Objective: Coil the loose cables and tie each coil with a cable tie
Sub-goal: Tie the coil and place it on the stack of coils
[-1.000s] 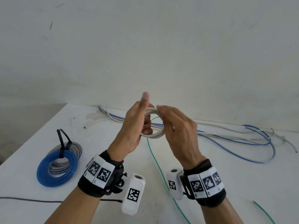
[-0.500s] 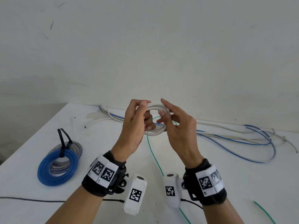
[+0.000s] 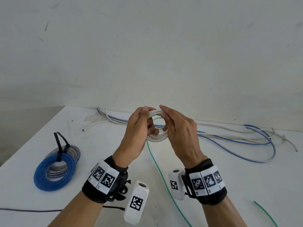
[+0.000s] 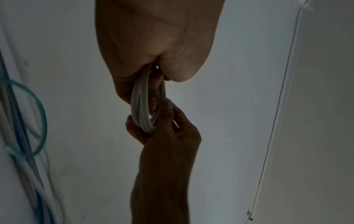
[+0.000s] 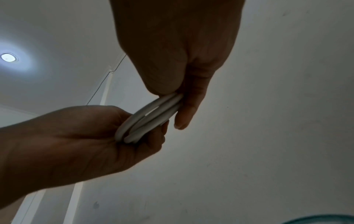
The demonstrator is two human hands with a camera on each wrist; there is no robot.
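While I hold it above the bench (image 3: 246,174), the white cable coil (image 3: 157,138) is between both my hands.
My left hand (image 3: 136,133) curls its fingers round one side, my right hand (image 3: 180,133) pinches the other; the tied blue coil (image 3: 54,174) lies near the bench's left edge, loose cables (image 3: 229,140) along the far edge.

- The coil (image 3: 157,138) is held up between the left hand (image 3: 136,131) and right hand (image 3: 179,133), above the table (image 3: 246,177).
- Two tied coils (image 3: 55,167) lie on the table, far left.
- Loose cables (image 3: 229,138) run along the back edge, behind the hands.
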